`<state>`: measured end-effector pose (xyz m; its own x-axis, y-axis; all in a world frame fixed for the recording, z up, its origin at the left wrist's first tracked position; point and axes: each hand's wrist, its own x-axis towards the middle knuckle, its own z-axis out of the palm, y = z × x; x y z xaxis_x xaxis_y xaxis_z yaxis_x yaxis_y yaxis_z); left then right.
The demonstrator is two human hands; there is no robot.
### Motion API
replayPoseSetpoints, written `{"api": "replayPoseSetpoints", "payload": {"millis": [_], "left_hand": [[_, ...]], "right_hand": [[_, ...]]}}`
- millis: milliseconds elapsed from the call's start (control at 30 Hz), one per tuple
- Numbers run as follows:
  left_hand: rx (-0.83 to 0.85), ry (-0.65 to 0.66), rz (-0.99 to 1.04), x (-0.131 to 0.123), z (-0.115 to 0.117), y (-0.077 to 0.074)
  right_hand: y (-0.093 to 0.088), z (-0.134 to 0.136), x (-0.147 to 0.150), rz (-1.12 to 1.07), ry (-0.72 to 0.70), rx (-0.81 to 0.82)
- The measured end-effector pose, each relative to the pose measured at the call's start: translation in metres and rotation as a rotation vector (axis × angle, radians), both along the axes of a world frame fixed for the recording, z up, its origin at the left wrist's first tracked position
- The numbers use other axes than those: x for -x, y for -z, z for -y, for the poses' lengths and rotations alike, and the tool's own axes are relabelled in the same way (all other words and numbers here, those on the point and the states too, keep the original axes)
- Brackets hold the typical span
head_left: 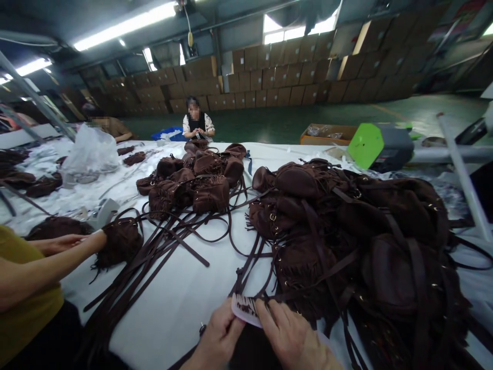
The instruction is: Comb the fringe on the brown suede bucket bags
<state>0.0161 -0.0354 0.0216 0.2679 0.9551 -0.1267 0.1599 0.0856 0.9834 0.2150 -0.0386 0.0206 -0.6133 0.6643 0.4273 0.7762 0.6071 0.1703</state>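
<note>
One bare left hand [220, 329] was clamped on the end of a pale pink, toothed, seemingly plastic comb [243, 314], while the bare right hand [288, 331] closed over its length, fingers across the teeth. The comb was above the near edge of the white-covered table [185, 293], beside a heap of dark brown, fringed, soft-looking bags [300, 185]. By judgement, it was light, stiff and smooth, with teeth liable to snap; the solid spine offered the safest grip.

Comb [243, 313] partly hidden by right hand [289, 330]
</note>
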Motion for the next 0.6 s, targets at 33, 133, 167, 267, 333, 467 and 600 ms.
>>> {"api": "replayPoseSetpoints", "payload": {"millis": [33, 133, 167, 267, 333, 467, 600], "left_hand": [[-0.024, 0.033, -0.022, 0.0, 0.0, 0.001], [0.021, 0.014, -0.12, 0.018, 0.009, 0.006], [0.082, -0.03, -0.124, 0.029, 0.014, 0.008], [0.258, -0.13, -0.101, 0.057, 0.027, 0.011], [0.271, -0.066, -0.13, 0.064, 0.028, 0.007], [0.096, 0.038, -0.13, 0.042, 0.011, -0.013], [0.151, 0.19, 0.048, 0.001, 0.003, -0.014]], "right_hand": [[0.0, -0.001, -0.001, -0.01, -0.008, 0.002], [0.006, 0.002, -0.003, -0.083, 0.003, 0.014], [0.009, 0.004, -0.004, -0.105, 0.015, 0.017], [0.02, 0.016, -0.009, -0.108, 0.034, 0.045], [0.022, 0.022, -0.014, -0.09, 0.035, 0.068], [0.003, 0.018, -0.02, -0.054, 0.014, 0.075], [-0.024, 0.003, -0.013, 0.021, -0.089, 0.033]]}}
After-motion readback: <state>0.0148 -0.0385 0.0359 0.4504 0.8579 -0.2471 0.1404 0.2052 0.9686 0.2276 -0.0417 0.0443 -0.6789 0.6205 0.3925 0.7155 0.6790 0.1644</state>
